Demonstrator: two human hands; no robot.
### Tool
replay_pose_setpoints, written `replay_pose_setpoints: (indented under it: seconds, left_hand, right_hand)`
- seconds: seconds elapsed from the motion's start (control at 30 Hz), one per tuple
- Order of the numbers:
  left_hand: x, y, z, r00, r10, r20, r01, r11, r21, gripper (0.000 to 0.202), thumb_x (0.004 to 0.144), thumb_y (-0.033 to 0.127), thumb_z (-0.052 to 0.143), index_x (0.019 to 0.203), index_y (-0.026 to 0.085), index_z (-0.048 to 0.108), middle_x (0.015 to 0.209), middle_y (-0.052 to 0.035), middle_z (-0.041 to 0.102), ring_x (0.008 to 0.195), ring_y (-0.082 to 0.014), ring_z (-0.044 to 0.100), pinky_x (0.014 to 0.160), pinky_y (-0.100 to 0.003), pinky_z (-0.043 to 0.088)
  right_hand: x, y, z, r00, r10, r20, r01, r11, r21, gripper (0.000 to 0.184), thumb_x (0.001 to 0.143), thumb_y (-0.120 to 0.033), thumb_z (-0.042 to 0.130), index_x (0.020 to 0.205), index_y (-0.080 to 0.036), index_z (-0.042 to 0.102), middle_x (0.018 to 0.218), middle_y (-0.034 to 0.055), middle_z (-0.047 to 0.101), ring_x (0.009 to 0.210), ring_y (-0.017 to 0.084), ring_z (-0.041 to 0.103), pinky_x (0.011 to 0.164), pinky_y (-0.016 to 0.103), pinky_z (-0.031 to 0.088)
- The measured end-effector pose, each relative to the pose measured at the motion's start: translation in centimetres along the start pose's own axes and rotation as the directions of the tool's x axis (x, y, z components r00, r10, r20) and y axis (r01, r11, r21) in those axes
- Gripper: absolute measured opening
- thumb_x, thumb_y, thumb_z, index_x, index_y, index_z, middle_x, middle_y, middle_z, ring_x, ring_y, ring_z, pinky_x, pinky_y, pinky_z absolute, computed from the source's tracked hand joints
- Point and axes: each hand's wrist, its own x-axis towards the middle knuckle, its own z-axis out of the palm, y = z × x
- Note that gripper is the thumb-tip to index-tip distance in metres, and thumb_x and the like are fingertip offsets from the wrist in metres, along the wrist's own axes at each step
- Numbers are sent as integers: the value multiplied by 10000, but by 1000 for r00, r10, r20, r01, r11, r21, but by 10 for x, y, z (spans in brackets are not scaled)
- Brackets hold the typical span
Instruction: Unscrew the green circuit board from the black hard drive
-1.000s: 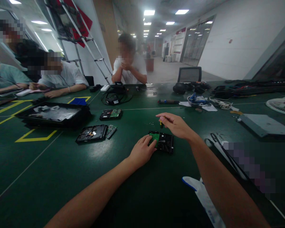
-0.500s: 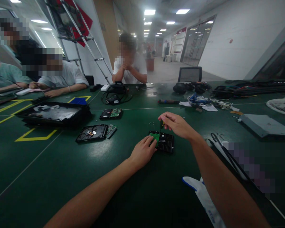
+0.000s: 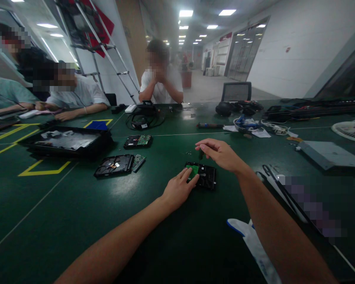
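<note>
The left hand (image 3: 177,190) lies loosely open, fingertips pressing on the drive (image 3: 207,176) at its green board (image 3: 192,170). The right hand (image 3: 220,154) pinches a dark screwdriver (image 3: 200,155) over the drive's far edge, mid-table (image 3: 77,205).

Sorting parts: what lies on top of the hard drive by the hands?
A green circuit board, the left hand resting on it; the hand covers its near edge.
</note>
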Motion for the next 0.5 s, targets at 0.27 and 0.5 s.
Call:
replay_pose_setpoints:
  seconds: [0.27, 0.5]
  left_hand:
    - [1, -1, 0, 1000, 17, -3, -17, 1000, 23, 452, 1021, 316, 495, 1467, 247, 492, 1524, -165, 486, 1413, -344, 465, 1034, -494, 535]
    - [0, -2, 0, 1000, 11, -10, -11, 1000, 3, 453, 1014, 323, 510, 1463, 258, 502, 1524, -155, 491, 1407, -341, 474, 1006, -498, 557]
  right_hand:
    - [2, 5, -1, 999, 28, -28, -28, 999, -22, 304, 982, -463, 527, 1065, -218, 686, 999, 57, 701, 667, 128, 565, 586, 288, 448]
    - [2, 4, -1, 999, -21, -46, 19, 998, -53, 311, 978, -464, 528, 1102, -243, 708, 1003, 51, 706, 745, 152, 582, 658, 304, 480]
